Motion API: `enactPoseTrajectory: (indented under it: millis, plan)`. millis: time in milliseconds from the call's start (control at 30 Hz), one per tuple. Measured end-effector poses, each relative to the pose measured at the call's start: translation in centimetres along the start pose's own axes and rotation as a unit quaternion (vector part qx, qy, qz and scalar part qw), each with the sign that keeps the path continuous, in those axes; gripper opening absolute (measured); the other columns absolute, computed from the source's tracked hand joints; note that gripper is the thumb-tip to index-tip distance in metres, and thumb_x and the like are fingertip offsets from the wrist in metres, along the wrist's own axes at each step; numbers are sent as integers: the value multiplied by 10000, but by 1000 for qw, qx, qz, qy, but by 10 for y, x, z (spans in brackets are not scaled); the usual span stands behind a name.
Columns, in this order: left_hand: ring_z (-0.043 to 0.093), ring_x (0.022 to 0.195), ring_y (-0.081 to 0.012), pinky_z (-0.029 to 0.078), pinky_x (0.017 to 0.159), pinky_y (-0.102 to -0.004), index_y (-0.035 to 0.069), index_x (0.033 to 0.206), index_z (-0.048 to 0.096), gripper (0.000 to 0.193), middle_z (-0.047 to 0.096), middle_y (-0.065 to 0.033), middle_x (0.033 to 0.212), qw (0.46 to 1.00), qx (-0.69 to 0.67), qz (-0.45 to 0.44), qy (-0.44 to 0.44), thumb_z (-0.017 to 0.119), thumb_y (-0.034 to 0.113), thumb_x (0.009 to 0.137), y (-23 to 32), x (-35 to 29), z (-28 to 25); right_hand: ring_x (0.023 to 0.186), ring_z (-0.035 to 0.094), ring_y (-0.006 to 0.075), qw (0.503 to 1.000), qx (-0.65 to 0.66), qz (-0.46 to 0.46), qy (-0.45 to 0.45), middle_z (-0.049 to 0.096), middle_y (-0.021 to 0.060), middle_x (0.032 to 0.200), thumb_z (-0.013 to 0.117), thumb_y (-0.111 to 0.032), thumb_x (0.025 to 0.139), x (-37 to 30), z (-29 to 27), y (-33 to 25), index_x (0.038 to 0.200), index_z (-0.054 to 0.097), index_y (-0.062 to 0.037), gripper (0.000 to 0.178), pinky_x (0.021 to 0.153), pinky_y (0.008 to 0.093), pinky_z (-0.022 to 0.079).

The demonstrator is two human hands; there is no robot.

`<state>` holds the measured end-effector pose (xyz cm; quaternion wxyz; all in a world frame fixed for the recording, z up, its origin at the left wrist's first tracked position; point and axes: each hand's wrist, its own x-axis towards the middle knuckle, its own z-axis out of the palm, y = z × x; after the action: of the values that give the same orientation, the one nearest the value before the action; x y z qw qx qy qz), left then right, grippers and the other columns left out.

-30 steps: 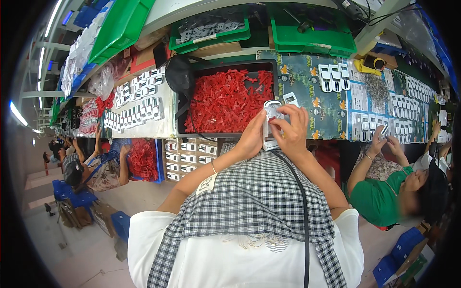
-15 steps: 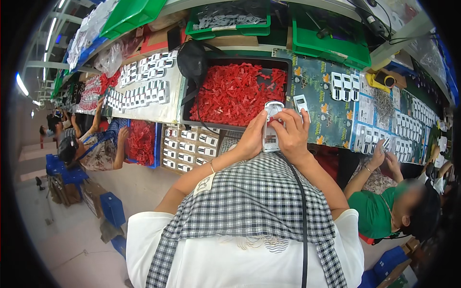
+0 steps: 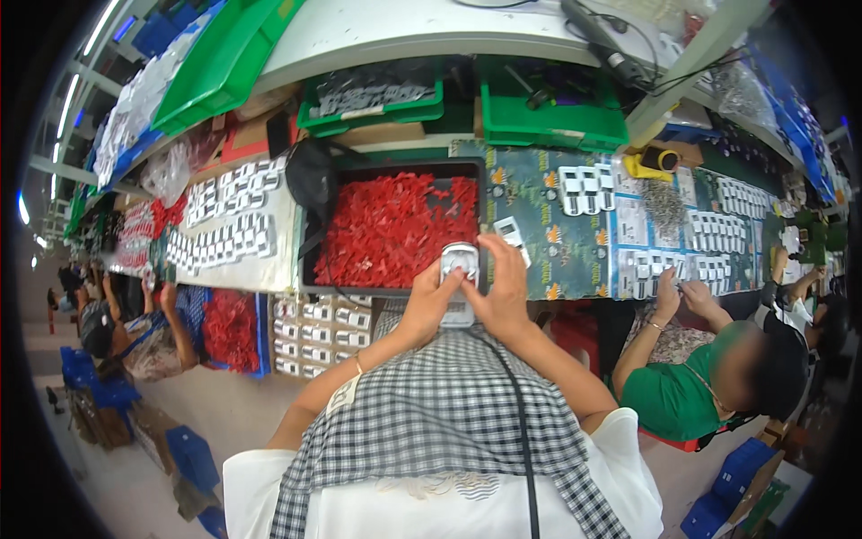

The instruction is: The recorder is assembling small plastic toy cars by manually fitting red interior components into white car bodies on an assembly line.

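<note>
A white plastic casing (image 3: 461, 258) with a rounded far end is held between my two hands, over the near edge of the black tray. My left hand (image 3: 426, 307) wraps its left side, with the thumb lying on top. From the right, my right hand (image 3: 499, 301) grips it, its thumb pressed on the casing beside the left one. The thumbs hide the casing's middle. Small red plastic pieces (image 3: 382, 229) fill much of the black tray (image 3: 482, 193). Just beyond my right fingers, another white casing (image 3: 509, 232) lies on the patterned mat.
Green bins (image 3: 557, 132) stand along the back under a white shelf (image 3: 386, 40). A black bag (image 3: 312, 184) hangs at the tray's left. Rows of white casings (image 3: 220, 238) lie at left. At right, a co-worker in green (image 3: 669, 382) handles parts near more casings (image 3: 718, 232).
The head view has shifted, so the bench sits further left and lower. My right fingers, earlier pinching at a red piece inside the casing, now hold its side; both thumbs press on top.
</note>
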<state>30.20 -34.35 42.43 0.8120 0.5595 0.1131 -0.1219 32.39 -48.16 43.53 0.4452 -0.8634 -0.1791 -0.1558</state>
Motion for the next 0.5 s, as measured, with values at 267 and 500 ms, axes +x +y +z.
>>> enactPoseTrajectory:
  millis: [267,500]
  plan:
    - [564,806,-70,470,702,-226,-2,1081,564,176,608,-23,913,1000,4,-3,-24,507,97,946,-8,6,1,938,587,133,905,327,228,-146,595,96,1095,625,-56,837,-16,2,31,1260,457,38,465,798,278,478]
    - [555,729,-46,457,618,-209,-1,1065,564,169,606,-13,851,1000,25,-8,-14,503,102,947,-10,6,0,773,586,84,895,347,249,-125,618,77,985,589,-38,862,-15,18,36,1180,506,50,341,629,227,477]
